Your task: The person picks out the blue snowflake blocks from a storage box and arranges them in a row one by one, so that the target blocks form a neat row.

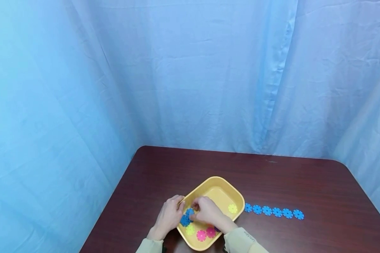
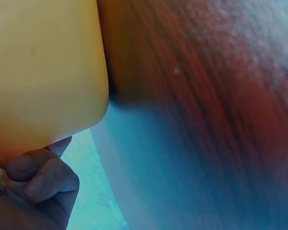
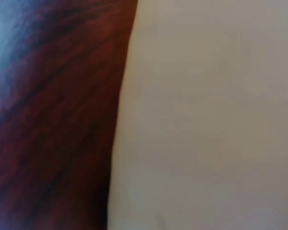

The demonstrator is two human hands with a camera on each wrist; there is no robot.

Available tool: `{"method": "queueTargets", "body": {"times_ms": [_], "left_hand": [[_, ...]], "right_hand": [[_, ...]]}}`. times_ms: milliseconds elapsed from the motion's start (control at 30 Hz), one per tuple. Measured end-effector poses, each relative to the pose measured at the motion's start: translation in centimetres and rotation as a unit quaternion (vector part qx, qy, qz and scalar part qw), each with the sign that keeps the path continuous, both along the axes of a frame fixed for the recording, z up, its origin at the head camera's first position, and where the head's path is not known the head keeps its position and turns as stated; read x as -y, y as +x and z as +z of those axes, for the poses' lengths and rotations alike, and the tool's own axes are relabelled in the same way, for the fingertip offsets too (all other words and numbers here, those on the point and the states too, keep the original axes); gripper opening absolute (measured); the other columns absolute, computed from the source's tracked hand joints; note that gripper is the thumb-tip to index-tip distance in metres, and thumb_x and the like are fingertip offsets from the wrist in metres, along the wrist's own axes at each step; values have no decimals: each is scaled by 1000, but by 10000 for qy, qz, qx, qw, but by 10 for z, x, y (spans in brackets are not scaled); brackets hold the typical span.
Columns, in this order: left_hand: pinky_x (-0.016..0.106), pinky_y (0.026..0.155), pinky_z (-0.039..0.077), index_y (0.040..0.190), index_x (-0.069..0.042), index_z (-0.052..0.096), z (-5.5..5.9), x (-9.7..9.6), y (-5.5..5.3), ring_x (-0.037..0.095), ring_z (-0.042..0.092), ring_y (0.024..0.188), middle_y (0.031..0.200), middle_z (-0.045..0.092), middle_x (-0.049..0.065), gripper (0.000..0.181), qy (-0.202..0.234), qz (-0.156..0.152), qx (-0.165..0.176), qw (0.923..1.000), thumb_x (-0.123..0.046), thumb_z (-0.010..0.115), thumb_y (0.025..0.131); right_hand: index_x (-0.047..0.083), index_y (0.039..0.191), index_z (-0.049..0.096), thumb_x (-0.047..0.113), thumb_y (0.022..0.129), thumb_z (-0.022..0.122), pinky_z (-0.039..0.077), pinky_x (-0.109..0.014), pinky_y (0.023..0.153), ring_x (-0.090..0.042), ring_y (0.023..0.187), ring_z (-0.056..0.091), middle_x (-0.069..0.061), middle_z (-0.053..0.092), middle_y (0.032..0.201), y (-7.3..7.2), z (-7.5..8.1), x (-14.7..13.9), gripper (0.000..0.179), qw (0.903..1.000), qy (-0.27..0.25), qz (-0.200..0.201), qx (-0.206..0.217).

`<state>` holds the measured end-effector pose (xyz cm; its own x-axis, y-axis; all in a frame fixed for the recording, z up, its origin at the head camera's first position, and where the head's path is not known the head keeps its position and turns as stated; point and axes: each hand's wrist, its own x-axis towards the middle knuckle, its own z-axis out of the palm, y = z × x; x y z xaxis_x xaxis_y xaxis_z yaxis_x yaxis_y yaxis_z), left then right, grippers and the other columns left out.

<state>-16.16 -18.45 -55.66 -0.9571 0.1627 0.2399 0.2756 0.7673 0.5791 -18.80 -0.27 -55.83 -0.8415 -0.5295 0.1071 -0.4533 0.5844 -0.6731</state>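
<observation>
A yellow plastic basin stands tilted to a diagonal on the table. My left hand grips its left rim; in the left wrist view curled fingers show at the basin's outer wall. My right hand reaches inside, thumb and fingers bent around the edge of the blue snowflake discs. I cannot tell whether it pinches one. Also in the basin lie pink discs and yellow-green discs, with a dark one partly hidden by the right wrist. A pale sleeve fills most of the right wrist view.
Right of the basin, several blue snowflake discs lie in a row on the dark red-brown table, the leftmost close to the basin's rim. Light blue curtains hang behind the table and at both sides.
</observation>
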Motion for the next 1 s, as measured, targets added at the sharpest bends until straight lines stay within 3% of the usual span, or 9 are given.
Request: {"method": "queueTargets", "body": {"times_ms": [367,1000], "left_hand": [[32,70,53,103,-7,73,-1,0,0,11,64,82,95,69,-2,12,-27,-19,-18,10000,-9,64,96],[30,68,52,103,-7,72,0,1,0,11,63,81,95,68,-2,11,-7,-25,-13,10000,-10,64,96]], "right_hand": [[10,87,71,24,67,89,45,-27,66,-7,70,49,5,57,77,8,3,4,31,9973,645,148,-326],[12,88,73,24,64,91,48,-28,69,-6,73,51,6,58,82,11,6,7,33,9949,865,253,-460]]}}
